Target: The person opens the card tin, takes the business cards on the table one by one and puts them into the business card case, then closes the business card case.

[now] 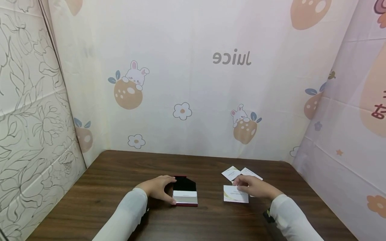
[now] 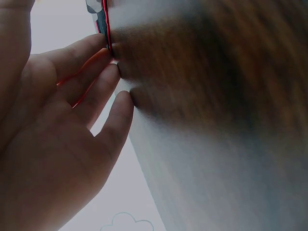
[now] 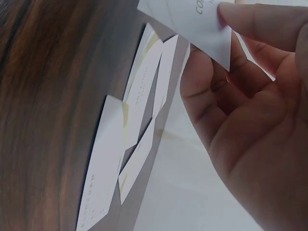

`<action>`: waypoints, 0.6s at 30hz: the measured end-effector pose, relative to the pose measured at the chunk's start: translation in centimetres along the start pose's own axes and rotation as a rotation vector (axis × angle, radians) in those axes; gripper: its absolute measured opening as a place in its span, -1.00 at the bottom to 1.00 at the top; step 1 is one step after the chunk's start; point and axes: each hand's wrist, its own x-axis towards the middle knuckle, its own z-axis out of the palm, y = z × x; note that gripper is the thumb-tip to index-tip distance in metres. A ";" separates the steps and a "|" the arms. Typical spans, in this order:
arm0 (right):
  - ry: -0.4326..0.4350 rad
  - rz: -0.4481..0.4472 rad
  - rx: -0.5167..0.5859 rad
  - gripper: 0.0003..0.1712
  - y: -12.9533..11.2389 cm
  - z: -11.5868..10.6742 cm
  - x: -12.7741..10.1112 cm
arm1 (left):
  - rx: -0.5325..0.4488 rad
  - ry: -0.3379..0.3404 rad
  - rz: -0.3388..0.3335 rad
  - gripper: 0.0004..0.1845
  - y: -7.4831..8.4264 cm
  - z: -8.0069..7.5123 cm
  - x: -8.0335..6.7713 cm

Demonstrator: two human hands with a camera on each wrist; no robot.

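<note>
In the head view an open business card case (image 1: 187,199), black inside with red edges and a silver front, lies left of centre on the table. My left hand (image 1: 156,188) holds it by its left side, thumb at the near corner and fingers at the far one. In the left wrist view, fingertips (image 2: 109,55) meet the case's red edge. My right hand (image 1: 256,186) pinches a white business card (image 1: 236,194) between thumb and fingers, raised above the table in the right wrist view. Several more business cards (image 3: 144,86) lie loosely spread beneath and beyond that hand.
The brown wood-grain table (image 1: 120,167) runs back to a printed curtain (image 1: 193,83). More patterned cloth hangs at the left and right sides. Dark gear (image 1: 268,216) sits under the right wrist.
</note>
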 end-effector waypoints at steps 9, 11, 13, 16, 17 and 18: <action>0.085 0.018 -0.016 -0.90 -1.3 0.5 1.8 | 0.004 0.000 -0.005 -0.03 0.0 0.1 0.0; 0.100 0.027 -0.022 -0.89 -1.6 0.7 2.2 | 0.007 -0.002 -0.009 -0.02 0.0 0.1 0.0; 0.109 0.035 -0.028 -0.88 -2.1 0.9 2.7 | 0.008 -0.002 -0.010 -0.03 0.1 0.1 0.0; 0.113 0.038 -0.027 -0.88 -2.7 1.2 3.6 | 0.006 -0.002 -0.008 -0.03 0.1 0.0 0.0; 0.112 0.042 -0.026 -0.88 -3.0 1.4 3.8 | 0.004 -0.002 -0.008 -0.03 0.1 0.0 0.0; 0.112 0.041 -0.022 -0.88 -3.2 1.5 4.2 | 0.003 -0.002 -0.008 -0.03 0.1 0.0 0.0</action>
